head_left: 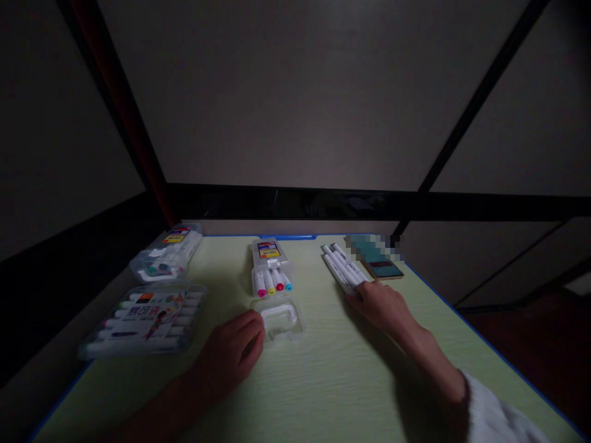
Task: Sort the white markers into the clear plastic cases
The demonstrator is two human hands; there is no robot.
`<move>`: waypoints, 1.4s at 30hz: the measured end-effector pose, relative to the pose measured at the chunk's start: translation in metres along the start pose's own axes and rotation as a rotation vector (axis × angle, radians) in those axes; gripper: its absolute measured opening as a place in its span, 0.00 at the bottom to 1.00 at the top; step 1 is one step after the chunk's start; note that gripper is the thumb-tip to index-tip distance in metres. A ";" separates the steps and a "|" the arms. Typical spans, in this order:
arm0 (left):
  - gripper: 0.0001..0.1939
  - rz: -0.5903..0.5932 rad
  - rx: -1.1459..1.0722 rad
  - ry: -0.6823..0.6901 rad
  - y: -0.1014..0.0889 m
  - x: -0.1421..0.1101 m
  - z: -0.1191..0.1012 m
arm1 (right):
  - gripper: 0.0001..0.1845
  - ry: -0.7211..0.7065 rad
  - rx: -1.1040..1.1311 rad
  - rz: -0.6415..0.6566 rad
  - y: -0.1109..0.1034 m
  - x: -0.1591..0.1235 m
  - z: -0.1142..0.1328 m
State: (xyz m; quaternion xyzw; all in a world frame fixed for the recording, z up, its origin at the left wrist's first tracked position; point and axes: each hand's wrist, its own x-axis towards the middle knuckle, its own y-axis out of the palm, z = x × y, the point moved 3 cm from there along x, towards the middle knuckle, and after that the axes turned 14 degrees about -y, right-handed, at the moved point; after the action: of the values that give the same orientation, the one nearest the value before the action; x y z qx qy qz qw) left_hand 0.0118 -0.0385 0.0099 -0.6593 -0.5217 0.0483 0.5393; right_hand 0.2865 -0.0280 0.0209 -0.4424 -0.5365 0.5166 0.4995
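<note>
My right hand (pixel 376 301) reaches over the table, its fingers closed at the near ends of several white marker pens (pixel 340 271) lying side by side. How many of them it grips is hidden. My left hand (pixel 235 344) is curled at the left edge of a clear plastic lid (pixel 279 317) with a white handle, and its fingertips are partly hidden. The lid lies flat, folded out from a clear marker case (pixel 273 258). Inside that case, pink, yellow, red and blue marker ends (pixel 273 288) face me.
A closed flat marker box (pixel 143 320) lies on the left of the pale green table (pixel 323 394). Behind it is another clear marker case (pixel 168 252). A phone (pixel 382 268) rests at the right edge, beyond the loose markers. A wall (pixel 286 111) rises behind the table.
</note>
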 end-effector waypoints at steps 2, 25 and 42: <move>0.10 -0.013 -0.003 0.006 0.000 0.000 0.000 | 0.16 -0.007 -0.054 0.047 -0.001 0.001 0.000; 0.06 -0.159 -0.092 0.069 -0.012 -0.003 -0.006 | 0.22 -0.455 0.046 -0.351 -0.021 -0.015 0.042; 0.13 -0.301 -0.276 -0.271 -0.012 -0.001 0.006 | 0.25 -0.556 -0.020 -0.341 -0.020 -0.013 0.044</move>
State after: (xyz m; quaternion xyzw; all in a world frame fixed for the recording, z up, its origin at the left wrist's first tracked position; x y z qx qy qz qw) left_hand -0.0001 -0.0364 0.0158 -0.6291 -0.6832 -0.0162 0.3705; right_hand 0.2453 -0.0469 0.0414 -0.1930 -0.7239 0.5214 0.4086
